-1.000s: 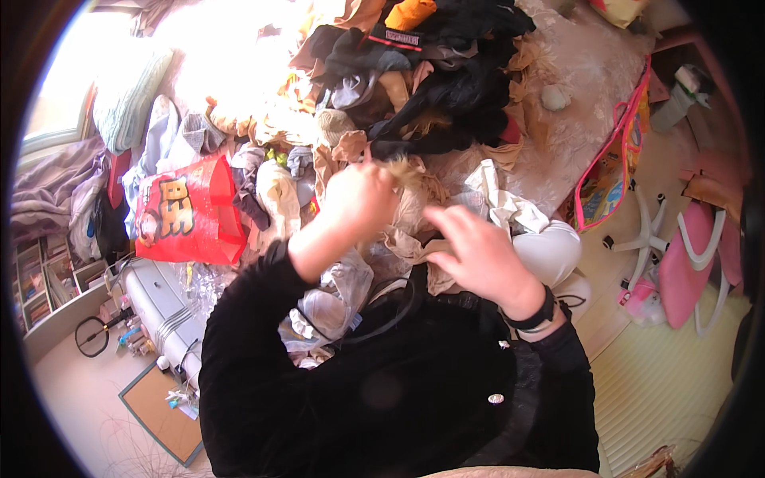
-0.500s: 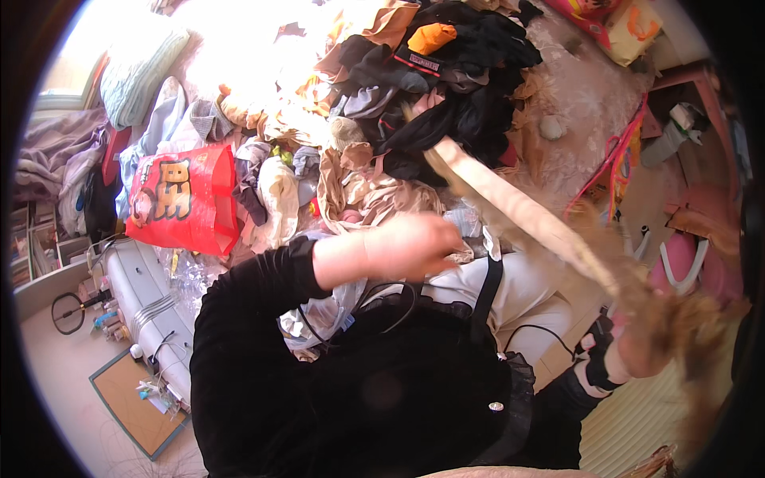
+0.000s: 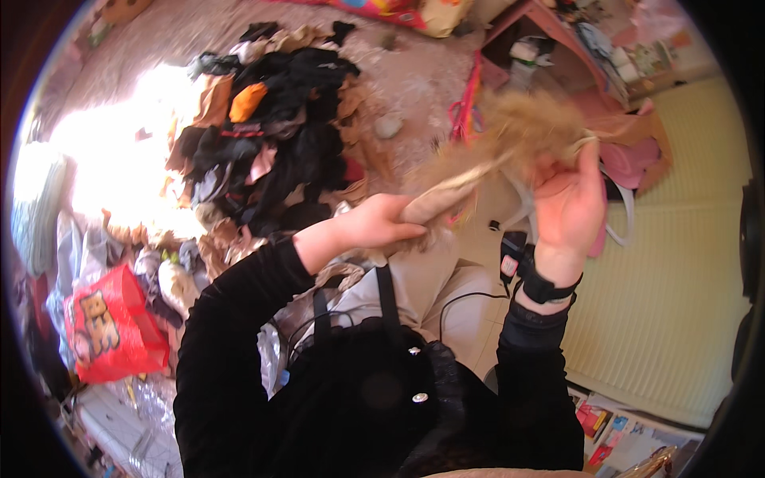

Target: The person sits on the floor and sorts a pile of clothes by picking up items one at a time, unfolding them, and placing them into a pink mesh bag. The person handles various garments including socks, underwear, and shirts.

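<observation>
A strip of shaggy brown fur trim [image 3: 530,123] with a pale beige backing stretches between my two hands, slightly blurred. My left hand [image 3: 374,221] is closed round its lower left end, thumb along the backing. My right hand [image 3: 570,203] is at the upper right end with the palm turned in view; its fingers hold the fur, and some fingertips are hidden in it. A black band [image 3: 548,288] is around my right wrist. Below the strip are my light trousers [image 3: 374,299].
A heap of dark clothes [image 3: 295,103] with an orange piece [image 3: 248,103] lies at upper left. A red bag [image 3: 118,323] stands at left among crumpled garments. A pink open cabinet [image 3: 510,28] is at upper right, with a pink bag [image 3: 629,163] nearby. A black cable [image 3: 470,296] runs beside my leg.
My view has turned right, so the clothes heap appears farther left. My left hand, closed near the lap before, now holds the strip's end. My right hand has risen with the fur.
</observation>
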`<state>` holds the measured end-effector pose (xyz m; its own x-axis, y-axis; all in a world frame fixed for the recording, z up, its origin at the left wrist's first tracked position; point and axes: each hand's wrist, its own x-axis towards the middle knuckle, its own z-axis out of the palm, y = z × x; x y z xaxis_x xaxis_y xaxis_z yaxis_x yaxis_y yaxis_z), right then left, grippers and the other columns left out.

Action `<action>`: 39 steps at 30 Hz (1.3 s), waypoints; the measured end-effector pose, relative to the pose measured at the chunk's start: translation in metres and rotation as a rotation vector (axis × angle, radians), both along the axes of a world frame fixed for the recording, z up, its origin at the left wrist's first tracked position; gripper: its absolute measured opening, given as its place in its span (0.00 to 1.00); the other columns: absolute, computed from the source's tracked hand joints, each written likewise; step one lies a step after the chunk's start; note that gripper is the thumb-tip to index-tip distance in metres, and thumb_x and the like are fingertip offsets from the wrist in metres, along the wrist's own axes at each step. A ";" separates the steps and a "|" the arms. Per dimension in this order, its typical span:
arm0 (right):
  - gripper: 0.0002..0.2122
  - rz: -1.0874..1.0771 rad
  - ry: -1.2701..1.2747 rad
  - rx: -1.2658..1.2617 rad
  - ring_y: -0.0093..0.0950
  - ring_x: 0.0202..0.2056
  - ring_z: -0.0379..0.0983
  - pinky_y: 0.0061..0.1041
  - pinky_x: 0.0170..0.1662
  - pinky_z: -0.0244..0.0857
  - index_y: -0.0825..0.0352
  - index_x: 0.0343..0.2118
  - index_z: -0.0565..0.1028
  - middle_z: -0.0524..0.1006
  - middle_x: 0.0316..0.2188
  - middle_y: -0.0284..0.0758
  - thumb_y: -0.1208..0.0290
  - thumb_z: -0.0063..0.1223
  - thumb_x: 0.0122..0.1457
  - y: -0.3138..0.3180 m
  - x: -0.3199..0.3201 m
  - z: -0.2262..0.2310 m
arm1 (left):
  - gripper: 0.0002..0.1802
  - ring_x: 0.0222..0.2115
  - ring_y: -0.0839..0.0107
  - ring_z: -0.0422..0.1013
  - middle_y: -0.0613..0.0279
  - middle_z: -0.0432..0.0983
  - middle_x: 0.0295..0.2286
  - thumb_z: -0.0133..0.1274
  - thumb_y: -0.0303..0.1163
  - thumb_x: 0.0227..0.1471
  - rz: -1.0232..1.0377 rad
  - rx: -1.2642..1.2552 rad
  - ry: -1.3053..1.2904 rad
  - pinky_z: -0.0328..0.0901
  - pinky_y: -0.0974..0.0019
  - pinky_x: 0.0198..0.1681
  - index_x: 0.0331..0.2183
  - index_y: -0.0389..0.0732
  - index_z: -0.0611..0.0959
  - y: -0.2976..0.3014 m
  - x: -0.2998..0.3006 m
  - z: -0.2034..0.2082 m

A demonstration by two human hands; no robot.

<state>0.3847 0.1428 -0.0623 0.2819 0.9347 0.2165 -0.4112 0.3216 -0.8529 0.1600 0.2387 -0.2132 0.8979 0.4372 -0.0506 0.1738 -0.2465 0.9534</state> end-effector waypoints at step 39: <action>0.24 -0.222 -0.630 -0.538 0.30 0.49 0.69 0.27 0.52 0.62 0.70 0.53 0.65 0.74 0.46 0.40 0.84 0.46 0.49 -0.031 -0.011 -0.164 | 0.28 0.30 0.51 0.74 0.48 0.76 0.28 0.45 0.21 0.42 0.052 0.616 0.120 0.68 0.54 0.31 0.49 0.43 0.73 -0.063 0.048 -0.042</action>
<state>0.3741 0.1115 -0.2265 0.4469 0.8924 -0.0627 0.2149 -0.1752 -0.9608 0.2077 0.1760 -0.2548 0.8786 0.4609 0.1250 0.2973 -0.7327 0.6122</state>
